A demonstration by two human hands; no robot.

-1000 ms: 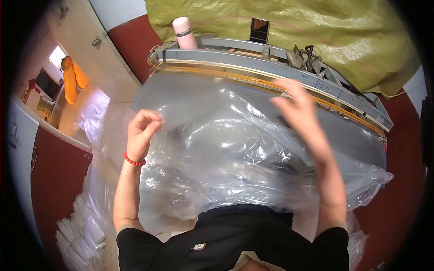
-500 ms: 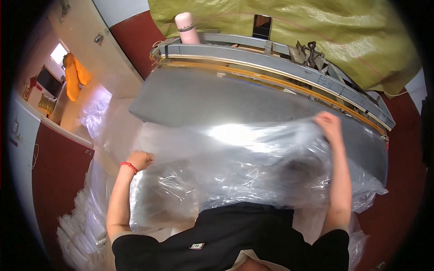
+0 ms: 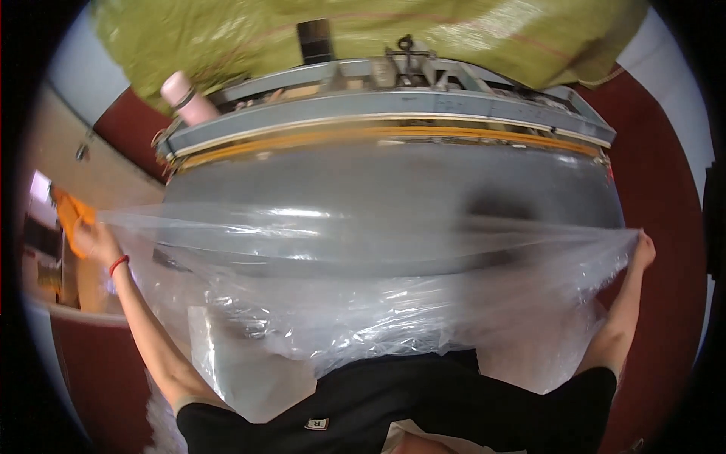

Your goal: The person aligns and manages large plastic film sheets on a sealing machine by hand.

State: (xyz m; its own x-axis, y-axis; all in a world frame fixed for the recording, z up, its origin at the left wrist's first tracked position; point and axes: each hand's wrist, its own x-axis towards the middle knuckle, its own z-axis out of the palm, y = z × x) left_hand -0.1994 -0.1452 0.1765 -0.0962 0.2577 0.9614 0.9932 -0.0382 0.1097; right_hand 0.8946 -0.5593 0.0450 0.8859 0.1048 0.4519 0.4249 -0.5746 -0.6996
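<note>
A large sheet of clear plastic film [image 3: 363, 303] hangs stretched between my two hands, its upper edge pulled nearly straight across the grey work surface [image 3: 325, 178]. At the far left my left hand [image 3: 97, 240], with a red bead bracelet [image 3: 119, 264] on the wrist, is closed on one end of that edge. My right hand [image 3: 644, 250] pinches the other end, out past the right side of the surface. Nearer my body the film falls in shiny crumpled folds. Through it the grey surface shows, with a dark shadow on its right part.
Along the back of the surface runs a long grey metal frame [image 3: 318, 113] with orange strips [image 3: 469, 132] below it. A pink bottle [image 3: 189, 98] stands at its left end; a metal clamp [image 3: 407, 57] sits on top. Yellow-green sheeting [image 3: 484, 30] hangs behind. A door [image 3: 76, 129] is at left.
Both hands have moved apart, the left far outward and the right outward and lower, drawing the film wide and taut. The view has turned, so the bench appears more level.
</note>
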